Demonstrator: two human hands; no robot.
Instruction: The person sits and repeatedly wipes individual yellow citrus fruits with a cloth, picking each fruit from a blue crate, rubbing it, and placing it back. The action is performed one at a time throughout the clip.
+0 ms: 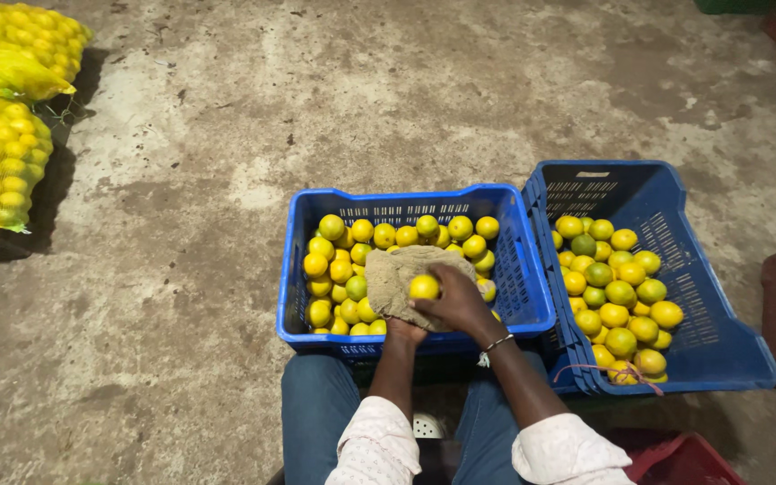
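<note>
- from my seat i see my right hand (pixel 460 301) curled around 1 yellow citrus fruit (pixel 424 286), fingers closed on its right side, pressing it against a piece of burlap cloth (pixel 401 274).
- my left hand (pixel 406 330) is mostly hidden under the near edge of the cloth; i cannot tell whether it is open or gripping, only that the cloth drapes over it.
- the held fruit sits on the cloth, above the near middle of the left blue plastic crate (pixel 316 202), which stands on the floor just in front of my knees.
- that crate is filled with yellow and a few greenish citrus fruits (pixel 343 260), packed around and under the cloth.
- a thin bracelet (pixel 497 342) circles my right wrist, and both cuffs are pale with a small print.
- touching the first crate on its right is a second blue crate (pixel 720 341), tilted, seemingly the top of a nested stack, and holding a looser pile of yellow and green fruit (pixel 617 292).
- a pink string (pixel 604 370) lies across the near rim of that second crate.
- well apart, at the far left, yellow mesh sacks of fruit (pixel 2 171) rest on the stained concrete floor (pixel 181 269).
- a red crate corner (pixel 675 458) shows beside my right knee.
</note>
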